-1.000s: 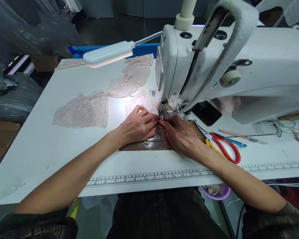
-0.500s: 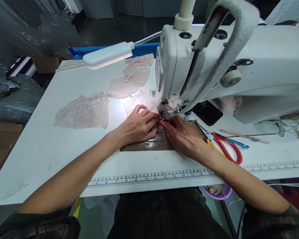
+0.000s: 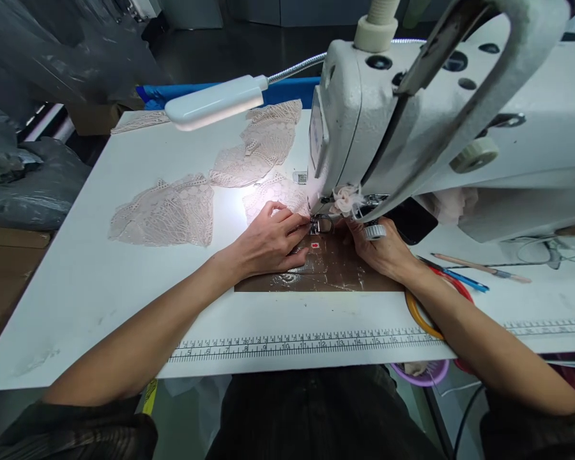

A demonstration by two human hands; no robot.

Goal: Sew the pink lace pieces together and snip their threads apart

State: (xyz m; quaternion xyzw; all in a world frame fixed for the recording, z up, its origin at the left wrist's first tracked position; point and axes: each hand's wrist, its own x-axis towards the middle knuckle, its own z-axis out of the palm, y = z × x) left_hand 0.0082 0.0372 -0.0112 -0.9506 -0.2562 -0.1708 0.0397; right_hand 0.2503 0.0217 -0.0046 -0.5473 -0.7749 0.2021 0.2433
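My left hand (image 3: pixel 275 246) rests at the left of the sewing machine's presser foot (image 3: pixel 319 223), fingers bent and fingertips close to the foot. Under and beyond its fingers lies a pale pink lace piece (image 3: pixel 275 191). My right hand (image 3: pixel 383 249) reaches in to the right of the foot, beneath the machine head (image 3: pixel 345 115). A ridged knob (image 3: pixel 374 231) and the foot area hide its fingertips, so what they touch is unclear. A shiny brown plate (image 3: pixel 326 275) with a small red mark (image 3: pixel 315 245) lies below both hands.
More lace pieces (image 3: pixel 167 211) lie to the left and behind. A lamp (image 3: pixel 215 102) hangs over the table. Scissors (image 3: pixel 419 313) sit partly beneath my right forearm, near a blue pen (image 3: pixel 464 281) and a pencil (image 3: pixel 479 265). Behind is a black phone (image 3: pixel 414 220). A printed ruler (image 3: pixel 287 345) runs along the front edge.
My right hand has moved from in front of the presser foot to its right, uncovering the red mark and more of the plate. My forearm now covers much of the scissors. My left hand stays put.
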